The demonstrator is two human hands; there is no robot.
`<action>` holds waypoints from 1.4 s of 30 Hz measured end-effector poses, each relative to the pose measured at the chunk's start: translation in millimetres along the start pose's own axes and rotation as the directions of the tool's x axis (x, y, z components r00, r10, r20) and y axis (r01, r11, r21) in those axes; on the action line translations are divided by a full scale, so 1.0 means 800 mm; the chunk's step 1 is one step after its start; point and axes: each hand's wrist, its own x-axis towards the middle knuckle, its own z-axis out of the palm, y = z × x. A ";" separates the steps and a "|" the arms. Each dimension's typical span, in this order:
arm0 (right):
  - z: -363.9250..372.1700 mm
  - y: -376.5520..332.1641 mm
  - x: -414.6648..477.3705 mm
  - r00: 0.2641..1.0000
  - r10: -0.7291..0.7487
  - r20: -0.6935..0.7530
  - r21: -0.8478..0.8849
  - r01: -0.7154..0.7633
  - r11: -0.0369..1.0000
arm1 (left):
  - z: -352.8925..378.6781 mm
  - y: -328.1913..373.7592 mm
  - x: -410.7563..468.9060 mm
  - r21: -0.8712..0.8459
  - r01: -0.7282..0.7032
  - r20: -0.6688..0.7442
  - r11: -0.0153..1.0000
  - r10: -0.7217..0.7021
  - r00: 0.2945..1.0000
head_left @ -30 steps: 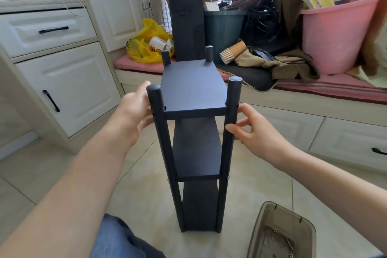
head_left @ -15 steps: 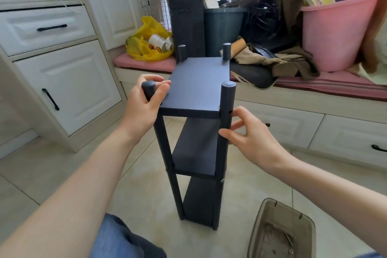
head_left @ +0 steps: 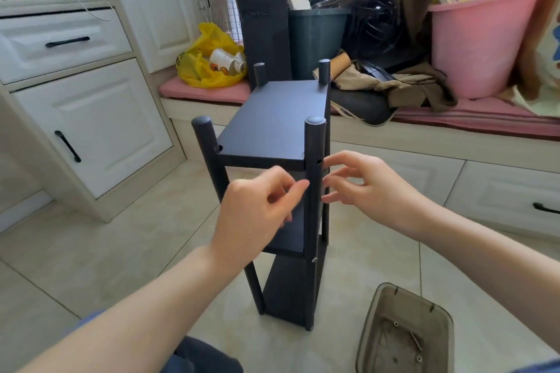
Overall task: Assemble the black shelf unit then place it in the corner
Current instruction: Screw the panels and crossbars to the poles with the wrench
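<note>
Head view: the shelf [head_left: 272,118] stands upright on the floor [head_left: 121,251], long axis vertical, straight ahead of the person and between the two forearms. Its near right post [head_left: 314,142] is what both hands frame. The left hand [head_left: 257,212] is on the post's left, in front of the middle tier, fingers curled with thumb and forefinger drawn together right beside the post. It is blurred, so I cannot tell whether it pinches anything or touches the post. The right hand [head_left: 366,188] is on the post's right, released, fingers spread, tips just beside the post and gripping nothing. A small hole [head_left: 318,161] shows in the post just above those fingertips, level with the top tier. Both hands look equally near. A tray [head_left: 375,327] with small hardware sits on the floor, near the shelf's foot, under the right forearm.
</note>
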 end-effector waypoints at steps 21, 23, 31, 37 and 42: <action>-0.031 -0.052 0.022 0.971 -0.218 -0.094 -0.082 0.211 0.974 | 0.021 -0.033 0.033 -0.800 0.520 0.449 0.299 -0.277 0.850; -0.033 -0.051 0.022 0.969 -0.231 -0.084 -0.086 0.224 0.971 | 0.018 -0.035 0.036 -0.798 0.511 0.445 0.319 -0.261 0.857; -0.035 -0.041 0.024 0.963 -0.241 -0.120 -0.102 0.229 0.968 | 0.020 -0.039 0.041 -0.792 0.514 0.456 0.329 -0.240 0.857; -0.032 -0.039 0.018 0.966 -0.235 -0.108 -0.087 0.226 0.970 | 0.024 -0.039 0.037 -0.788 0.516 0.475 0.336 -0.203 0.856; -0.029 -0.040 0.017 0.965 -0.226 -0.134 -0.072 0.218 0.973 | 0.024 -0.036 0.039 -0.804 0.505 0.476 0.314 -0.169 0.863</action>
